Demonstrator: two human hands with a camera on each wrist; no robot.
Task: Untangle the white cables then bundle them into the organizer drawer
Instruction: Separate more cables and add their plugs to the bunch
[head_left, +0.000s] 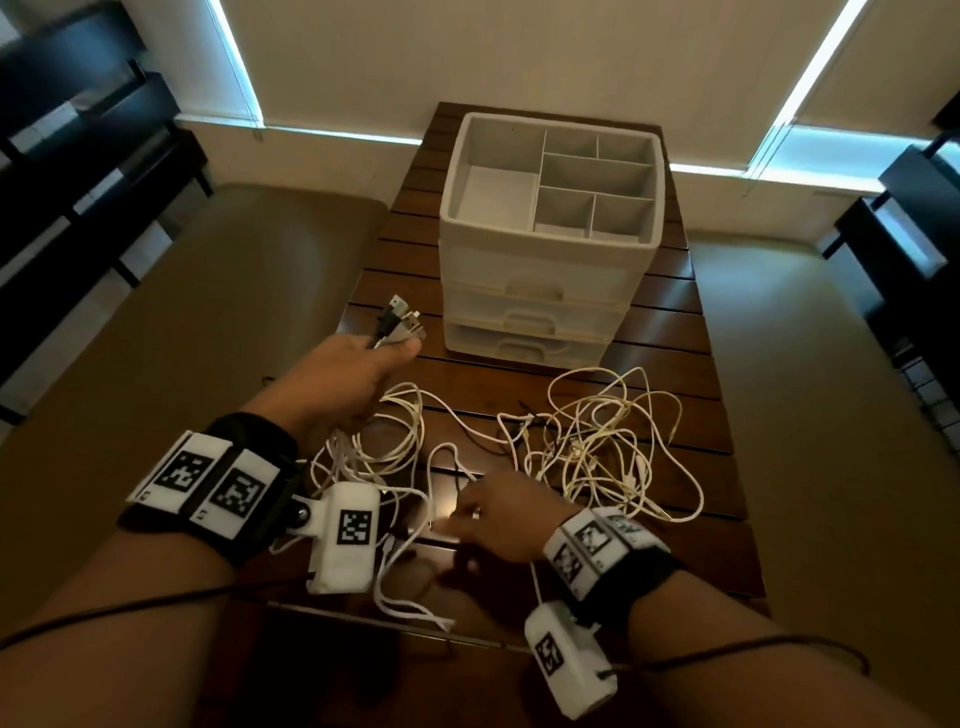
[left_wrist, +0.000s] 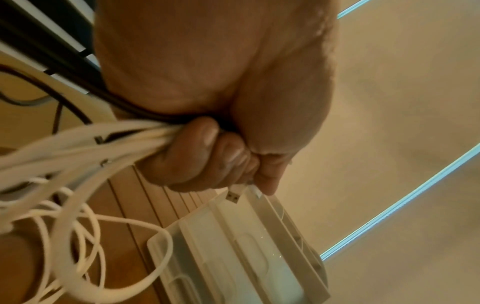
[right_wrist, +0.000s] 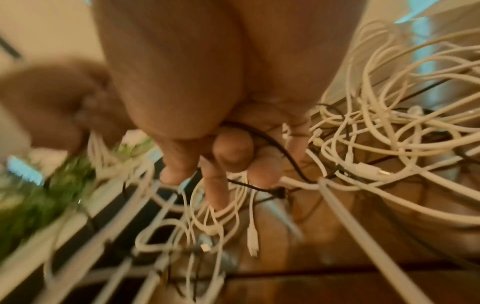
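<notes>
My left hand (head_left: 358, 379) is raised over the table's left side and grips a bunch of white cables (left_wrist: 85, 144), their USB plugs (head_left: 400, 325) sticking out past the fist toward the organizer. A tangle of white cables (head_left: 597, 447) lies on the wooden table (head_left: 675, 545), with a thin black cable (right_wrist: 280, 152) mixed in. Low over the near cables, my right hand (head_left: 483, 519) has its fingers curled among white loops and round the black cable. The white organizer (head_left: 550, 291) stands at the back, its drawers closed and its top tray (head_left: 550, 244) of compartments bare.
Tan cushions (head_left: 234, 322) flank the narrow table on both sides. Dark shelving (head_left: 78, 156) stands at the far left and far right. Loose cable ends hang over the table's near edge (head_left: 415, 613). Black leads run from both wrist cameras.
</notes>
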